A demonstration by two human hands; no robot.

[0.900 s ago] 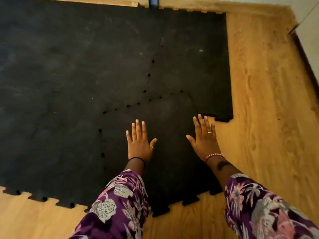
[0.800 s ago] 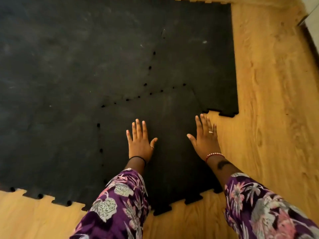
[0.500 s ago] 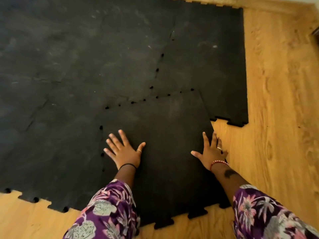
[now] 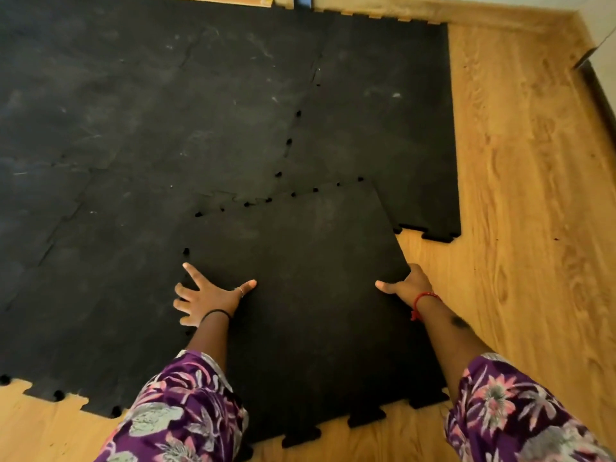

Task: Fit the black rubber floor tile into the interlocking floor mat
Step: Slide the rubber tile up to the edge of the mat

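left hand (image 4: 208, 296): we see fingers splayed, palm flat on tile's left edge, grasping nothing
right hand (image 4: 411, 285): we see grip wrapped on tile's right edge
tile (image 4: 316, 295): overlapping mat (image 4: 150, 135) corner, skewed, on floor (image 4: 533, 228)

Hidden and cut-off parts

Right hand (image 4: 408, 286): fingers out of sight under the black tile's (image 4: 316, 295) right edge, only thumb showing. Floor mat (image 4: 133, 128) runs off the left and top edges. Both floral sleeves (image 4: 180, 415) cropped at the bottom. Tile's left-side tabs partly covered by left hand (image 4: 208, 300).
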